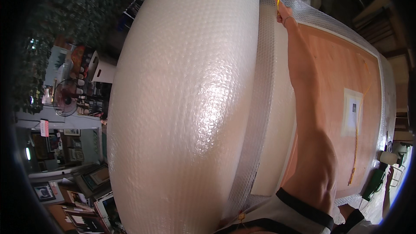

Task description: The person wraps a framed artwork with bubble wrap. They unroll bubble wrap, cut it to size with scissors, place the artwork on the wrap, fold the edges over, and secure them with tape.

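Right hand [284, 15] pinches a yellow cutter [277, 3] at the far edge of the bubble wrap [260, 104], whose roll [182, 104] runs near-to-far on the left; left hand unseen.

This looks like a picture-framing or art-packing workshop. A huge white roll of bubble wrap [182, 104] fills the middle of the frame, its sheet spread over a large flat brown board-backed panel [338, 86] at the right. Framed pictures [93, 177] lean in stacks at the lower left, with more hanging on a wall behind. A round black standing fan [65, 97] and cluttered shelves of small bottles and cans [84, 91] sit at the left edge.
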{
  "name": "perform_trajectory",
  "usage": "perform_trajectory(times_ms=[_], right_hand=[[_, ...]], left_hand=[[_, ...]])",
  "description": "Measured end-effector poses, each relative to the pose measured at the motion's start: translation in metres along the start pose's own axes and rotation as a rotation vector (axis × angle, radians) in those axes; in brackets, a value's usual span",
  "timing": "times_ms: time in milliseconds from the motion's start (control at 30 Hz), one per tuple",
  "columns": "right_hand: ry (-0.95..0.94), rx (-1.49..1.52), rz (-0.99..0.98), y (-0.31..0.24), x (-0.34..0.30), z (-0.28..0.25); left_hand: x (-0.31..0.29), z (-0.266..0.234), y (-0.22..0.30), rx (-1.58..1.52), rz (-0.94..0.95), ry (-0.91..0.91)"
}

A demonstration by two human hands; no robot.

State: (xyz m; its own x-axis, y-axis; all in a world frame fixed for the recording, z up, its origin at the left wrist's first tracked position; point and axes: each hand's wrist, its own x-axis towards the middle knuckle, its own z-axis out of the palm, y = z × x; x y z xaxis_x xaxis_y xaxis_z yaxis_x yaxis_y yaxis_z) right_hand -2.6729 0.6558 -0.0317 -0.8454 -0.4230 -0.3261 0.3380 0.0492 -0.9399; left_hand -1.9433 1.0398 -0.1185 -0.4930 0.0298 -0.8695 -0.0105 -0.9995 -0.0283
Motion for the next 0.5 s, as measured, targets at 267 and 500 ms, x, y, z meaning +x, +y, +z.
perform_trajectory(times_ms=[267,500], right_hand=[[0.086,0.004,-0.029,0.000,0.015,0.007],[0.068,0.186,0.011,-0.005,0.024,0.005]], left_hand=[[0.010,0.002,0.014,0.023,0.005,0.011],[0.009,0.001,0.017,0.032,0.017,0.012]])
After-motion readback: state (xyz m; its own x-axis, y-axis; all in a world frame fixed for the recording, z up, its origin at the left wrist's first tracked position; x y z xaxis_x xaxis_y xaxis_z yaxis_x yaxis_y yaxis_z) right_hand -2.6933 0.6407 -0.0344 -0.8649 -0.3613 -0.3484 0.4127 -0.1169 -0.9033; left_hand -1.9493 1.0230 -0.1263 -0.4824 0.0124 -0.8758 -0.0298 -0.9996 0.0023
